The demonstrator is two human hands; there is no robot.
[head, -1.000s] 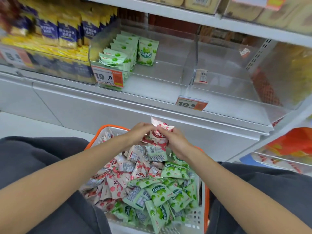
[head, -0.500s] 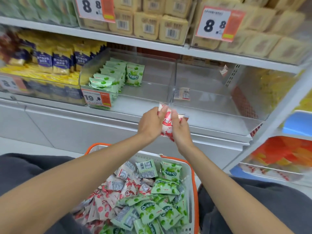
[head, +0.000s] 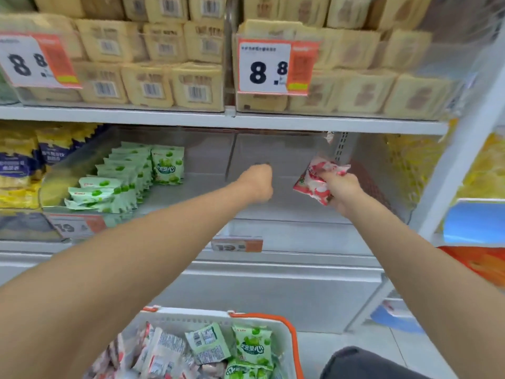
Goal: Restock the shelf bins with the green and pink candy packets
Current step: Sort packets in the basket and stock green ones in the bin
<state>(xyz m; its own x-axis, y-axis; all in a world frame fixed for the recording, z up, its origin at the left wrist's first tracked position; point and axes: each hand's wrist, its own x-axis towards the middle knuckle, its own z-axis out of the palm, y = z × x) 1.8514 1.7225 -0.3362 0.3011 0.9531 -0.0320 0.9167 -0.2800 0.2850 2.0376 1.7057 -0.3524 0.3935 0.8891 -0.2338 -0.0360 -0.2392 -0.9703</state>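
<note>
My right hand (head: 341, 190) grips a small bunch of pink candy packets (head: 314, 178) inside the clear right-hand shelf bin (head: 306, 220), near its right wall. My left hand (head: 257, 182) reaches into the same bin at its left side, fingers curled away from me, with nothing showing in it. The clear bin to the left holds rows of green candy packets (head: 123, 177). Below, a white basket with an orange rim (head: 294, 341) holds mixed green packets (head: 252, 346) and pink packets (head: 161, 352).
The shelf above carries beige packets (head: 153, 86) behind 8.8 price tags (head: 263, 68). Yellow and blue snack bags (head: 24, 162) fill the bin at far left. A white upright (head: 461, 160) bounds the shelf on the right. An orange price tag (head: 237, 245) hangs below the right bin.
Both hands rose from the basket to the shelf. The pink packets held between them are now in my right hand alone, inside the right bin. My left hand has separated to the left.
</note>
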